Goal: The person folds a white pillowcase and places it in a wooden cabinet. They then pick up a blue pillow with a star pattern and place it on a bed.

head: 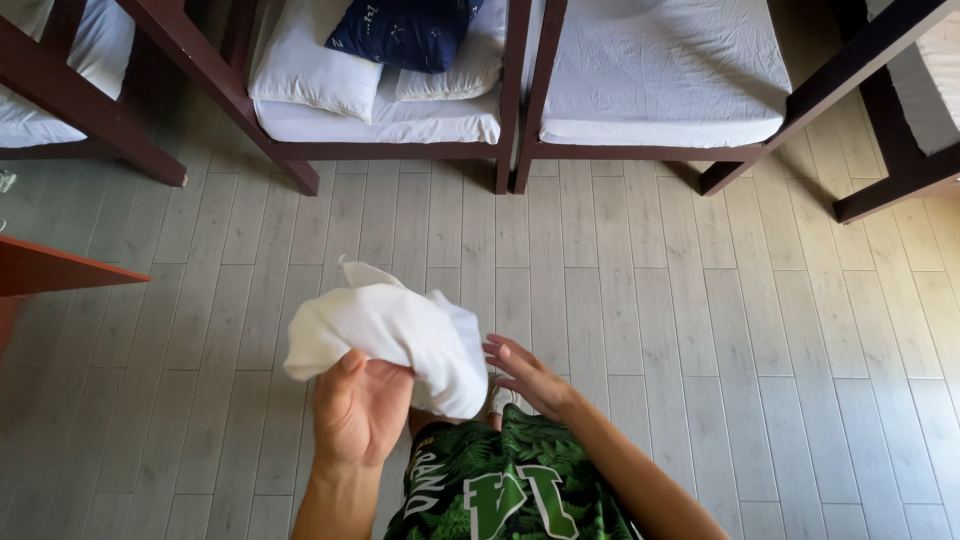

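The left hand (pixel 358 410) holds a bunched white cloth, soft and crumpled like a pillowcase or small sheet (pixel 390 335), its grip clamped on the lower edge, above the pale grey plank floor (pixel 700 330). The right hand (pixel 525 378) hovers just beside the cloth with fingers spread, grip apart. The cloth is gathered but unfolded. Ahead, a dark wooden bunk bed with a bare white mattress (pixel 660 70) stands beside another bed carrying white pillows (pixel 310 65) and a navy cushion (pixel 400 30).

White cloth (pixel 400 335), bunched and crumpled, held up above pale plank floor, one corner sticking up.
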